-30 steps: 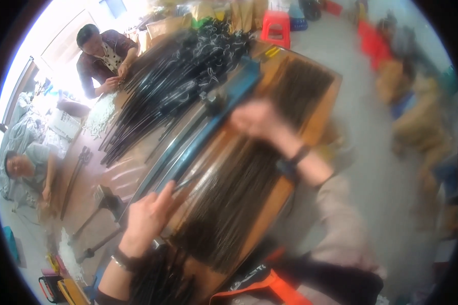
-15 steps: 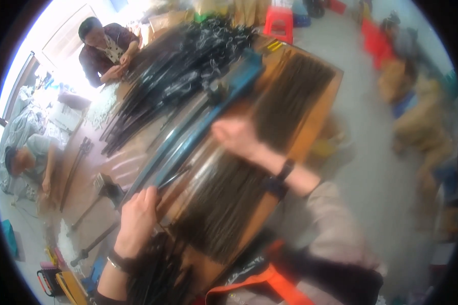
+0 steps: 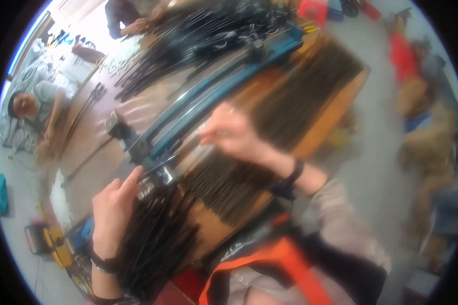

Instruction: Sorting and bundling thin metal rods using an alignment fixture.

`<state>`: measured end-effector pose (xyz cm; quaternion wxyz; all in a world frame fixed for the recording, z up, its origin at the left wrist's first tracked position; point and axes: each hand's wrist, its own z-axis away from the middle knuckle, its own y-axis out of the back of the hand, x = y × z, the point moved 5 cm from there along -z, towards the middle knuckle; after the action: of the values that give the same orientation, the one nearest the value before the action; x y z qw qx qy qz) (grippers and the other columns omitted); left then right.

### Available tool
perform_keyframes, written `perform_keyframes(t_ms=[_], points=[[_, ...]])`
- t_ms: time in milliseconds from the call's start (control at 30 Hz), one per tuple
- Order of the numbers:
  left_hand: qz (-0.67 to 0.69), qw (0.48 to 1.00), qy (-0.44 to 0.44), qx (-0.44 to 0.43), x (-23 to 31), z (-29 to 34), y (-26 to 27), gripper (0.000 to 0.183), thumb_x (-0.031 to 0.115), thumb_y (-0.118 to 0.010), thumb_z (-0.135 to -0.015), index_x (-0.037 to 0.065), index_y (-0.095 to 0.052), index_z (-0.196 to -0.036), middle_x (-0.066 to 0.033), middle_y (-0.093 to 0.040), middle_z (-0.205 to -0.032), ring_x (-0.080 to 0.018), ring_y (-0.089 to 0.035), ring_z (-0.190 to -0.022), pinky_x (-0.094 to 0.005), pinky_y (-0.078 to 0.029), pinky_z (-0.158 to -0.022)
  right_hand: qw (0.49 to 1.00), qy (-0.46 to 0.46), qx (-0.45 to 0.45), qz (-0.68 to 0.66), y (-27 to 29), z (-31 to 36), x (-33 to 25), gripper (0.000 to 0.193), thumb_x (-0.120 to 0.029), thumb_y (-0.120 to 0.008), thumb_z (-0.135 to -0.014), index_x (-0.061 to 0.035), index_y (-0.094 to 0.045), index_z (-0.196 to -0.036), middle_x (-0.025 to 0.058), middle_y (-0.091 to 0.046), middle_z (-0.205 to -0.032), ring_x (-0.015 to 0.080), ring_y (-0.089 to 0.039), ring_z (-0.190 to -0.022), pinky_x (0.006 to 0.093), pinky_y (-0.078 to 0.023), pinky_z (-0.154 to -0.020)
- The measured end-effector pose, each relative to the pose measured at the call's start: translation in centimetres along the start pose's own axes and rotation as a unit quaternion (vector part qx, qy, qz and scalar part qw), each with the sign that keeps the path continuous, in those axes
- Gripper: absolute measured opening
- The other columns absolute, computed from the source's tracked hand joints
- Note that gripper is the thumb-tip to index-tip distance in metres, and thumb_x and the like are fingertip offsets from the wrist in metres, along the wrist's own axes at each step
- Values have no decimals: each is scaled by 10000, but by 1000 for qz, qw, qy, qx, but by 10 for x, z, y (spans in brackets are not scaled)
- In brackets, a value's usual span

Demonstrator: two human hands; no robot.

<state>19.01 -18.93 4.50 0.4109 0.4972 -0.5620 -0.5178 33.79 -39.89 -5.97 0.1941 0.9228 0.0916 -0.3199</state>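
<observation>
My left hand (image 3: 113,206) is closed, with the index finger and thumb on a short, thin dark rod (image 3: 160,165) that points up and right. The rod lies close to the near end of a long blue metal rail (image 3: 203,107), beside a shiny metal fitting (image 3: 164,175). My right hand (image 3: 231,131) hovers right of the rail, above the left edge of a layer of dark rods (image 3: 234,188). Its fingers are curled together in a pinch. Motion smears them, and what they hold, if anything, cannot be made out.
More dark rods (image 3: 158,239) lie below my left hand. Beyond the rail sits a large pile of black rods (image 3: 198,38). A metal block (image 3: 118,127) stands at the rail's near end. One person (image 3: 33,107) sits at the left; another person's hand (image 3: 137,25) is at the far side.
The view has shifted, so the rail appears farther up and right. My left hand sits lower and left in view. The metal fitting near it now shows. My right hand remains curled.
</observation>
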Motion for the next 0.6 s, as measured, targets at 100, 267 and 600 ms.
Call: perform_keyframes(t_ms=[100,267,600], points=[[-4,1000,-5,7,-1,17,-3,403,47,-649,-827,136,-642,-1220,-102,-517,-718,-279,-565,-670,-390,-461,-588,992,124,12,6,-29,1,-25,234,-387,-715,-858,-188,-749,-977,1,-615,-679,128,-555,-605,308,-472,-576],[-41,997,6,61,-19,44,0,381,27,-627,-823,115,-644,-1194,-99,-512,-731,-265,-554,-682,-386,-458,-605,983,158,-11,93,-40,4,-21,247,-296,-714,-849,-169,-716,-1060,3,-577,-667,135,-509,-570,312,-450,-525],[-22,967,184,174,-114,102,39,212,45,-567,-928,20,-608,-1134,-190,-609,-895,-370,-605,-814,-431,-487,-691,955,125,2,268,-16,11,69,173,-170,-644,-928,-117,-679,-1089,51,-635,-696,166,-595,-618,312,-503,-640]])
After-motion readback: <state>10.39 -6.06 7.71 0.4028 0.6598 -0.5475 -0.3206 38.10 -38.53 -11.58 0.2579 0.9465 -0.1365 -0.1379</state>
